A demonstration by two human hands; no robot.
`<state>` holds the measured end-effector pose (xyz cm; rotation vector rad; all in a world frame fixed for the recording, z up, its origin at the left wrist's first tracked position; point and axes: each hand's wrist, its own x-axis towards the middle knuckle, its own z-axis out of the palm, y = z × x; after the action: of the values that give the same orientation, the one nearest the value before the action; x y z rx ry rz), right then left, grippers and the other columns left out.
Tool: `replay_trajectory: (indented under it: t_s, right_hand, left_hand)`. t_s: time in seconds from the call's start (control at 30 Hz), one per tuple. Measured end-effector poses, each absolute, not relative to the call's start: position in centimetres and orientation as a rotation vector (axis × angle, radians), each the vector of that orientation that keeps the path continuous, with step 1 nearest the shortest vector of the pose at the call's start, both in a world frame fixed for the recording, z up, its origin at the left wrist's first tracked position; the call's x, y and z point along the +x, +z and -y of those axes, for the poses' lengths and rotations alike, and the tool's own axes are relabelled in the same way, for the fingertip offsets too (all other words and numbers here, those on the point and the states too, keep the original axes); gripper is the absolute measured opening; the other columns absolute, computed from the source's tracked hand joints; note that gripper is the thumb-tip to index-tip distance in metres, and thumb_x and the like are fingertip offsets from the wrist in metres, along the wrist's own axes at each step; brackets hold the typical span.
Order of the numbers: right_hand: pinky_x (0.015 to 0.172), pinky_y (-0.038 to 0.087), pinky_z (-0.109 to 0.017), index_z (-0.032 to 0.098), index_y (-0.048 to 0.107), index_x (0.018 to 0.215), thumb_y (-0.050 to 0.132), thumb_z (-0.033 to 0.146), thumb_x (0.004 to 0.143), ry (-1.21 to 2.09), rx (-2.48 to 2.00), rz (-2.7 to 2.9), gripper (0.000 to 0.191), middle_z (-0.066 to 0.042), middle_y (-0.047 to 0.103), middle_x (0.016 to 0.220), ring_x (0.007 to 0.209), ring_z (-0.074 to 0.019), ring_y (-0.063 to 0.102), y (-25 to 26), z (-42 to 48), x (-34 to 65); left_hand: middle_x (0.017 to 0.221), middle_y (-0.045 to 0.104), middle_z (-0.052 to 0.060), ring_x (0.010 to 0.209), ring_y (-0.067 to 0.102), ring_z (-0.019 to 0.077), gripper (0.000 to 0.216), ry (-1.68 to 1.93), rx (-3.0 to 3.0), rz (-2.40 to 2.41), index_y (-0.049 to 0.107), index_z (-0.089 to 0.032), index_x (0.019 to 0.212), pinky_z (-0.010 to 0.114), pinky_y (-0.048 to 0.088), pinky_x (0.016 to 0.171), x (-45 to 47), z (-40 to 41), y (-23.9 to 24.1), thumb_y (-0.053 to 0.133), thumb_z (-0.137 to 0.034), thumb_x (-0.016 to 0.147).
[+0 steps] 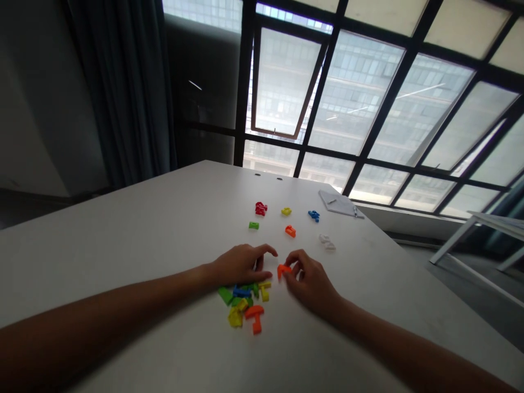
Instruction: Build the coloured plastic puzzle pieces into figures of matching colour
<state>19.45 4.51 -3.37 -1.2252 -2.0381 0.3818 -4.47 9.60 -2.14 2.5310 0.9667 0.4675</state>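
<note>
My right hand pinches an orange plastic block between thumb and fingers, low over the white table. To its left, my left hand has thumb and forefinger apart with nothing between them. Just below the left hand lies a mixed pile: a blue piece, a green piece, yellow pieces and an orange T-shaped piece. Beyond the hands sit small colour groups: red pieces, a yellow piece, blue pieces, a green piece, an orange piece and white pieces.
A paper pad with pens lies at the far right of the white table. Dark-framed windows rise behind it, with a dark curtain on the left. Another white table stands at the right.
</note>
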Motion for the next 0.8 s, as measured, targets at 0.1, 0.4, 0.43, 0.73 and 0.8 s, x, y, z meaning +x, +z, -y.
replay_trajectory:
  t_s: [0.1, 0.4, 0.43, 0.73, 0.8]
  right_hand:
    - [0.058, 0.047, -0.023, 0.021, 0.057, 0.094, 0.066, 0.021, 0.083, 0.390, -1.202, 2.009, 0.015, 0.001, 0.066, 0.081, 0.061, -0.0119, 0.059, -3.2, -5.5, 18.6]
    - [0.060, 0.051, -0.023, 0.022, 0.058, 0.098, 0.066, 0.021, 0.084, 0.371, -1.067, 2.022, 0.016, 0.001, 0.063, 0.078, 0.062, -0.0125, 0.061, -3.7, -6.0, 18.1]
    - [0.060, 0.052, -0.023, 0.022, 0.058, 0.099, 0.065, 0.021, 0.084, 0.360, -1.071, 2.023, 0.017, 0.001, 0.063, 0.078, 0.062, -0.0126, 0.061, -3.7, -5.9, 18.1]
    - [0.062, 0.052, -0.024, 0.022, 0.057, 0.101, 0.061, 0.018, 0.086, 0.295, -1.050, 2.028, 0.017, -0.001, 0.065, 0.090, 0.066, -0.0120, 0.061, -3.9, -5.6, 18.3]
    - [0.063, 0.052, -0.024, 0.022, 0.057, 0.101, 0.061, 0.018, 0.087, 0.274, -1.035, 2.045, 0.016, -0.002, 0.064, 0.090, 0.067, -0.0122, 0.062, -4.0, -5.6, 18.3]
  left_hand:
    - [0.078, 0.067, -0.004, 0.067, 0.061, 0.0144, 0.043, 0.502, 2.515, -0.994, 0.061, -0.029, 0.124, 0.023, 0.037, 0.061, -4.3, -9.6, -2.3, 0.068, -0.052, 0.088]
    - [0.079, 0.065, -0.002, 0.067, 0.057, 0.0134, 0.038, 0.609, 2.370, -0.991, 0.066, -0.025, 0.116, 0.022, 0.038, 0.061, -4.6, -10.1, -2.5, 0.065, -0.053, 0.090]
    - [0.079, 0.065, -0.002, 0.067, 0.057, 0.0135, 0.038, 0.607, 2.348, -1.000, 0.066, -0.025, 0.117, 0.022, 0.038, 0.060, -4.6, -10.1, -2.5, 0.065, -0.052, 0.090]
    - [0.081, 0.063, -0.002, 0.066, 0.054, 0.0135, 0.043, 0.618, 2.259, -0.995, 0.064, -0.025, 0.119, 0.023, 0.039, 0.059, -4.8, -10.5, -3.0, 0.065, -0.055, 0.089]
    - [0.080, 0.062, -0.002, 0.066, 0.054, 0.0132, 0.041, 0.622, 2.261, -0.983, 0.065, -0.026, 0.120, 0.023, 0.039, 0.059, -4.8, -10.5, -3.1, 0.065, -0.054, 0.090]
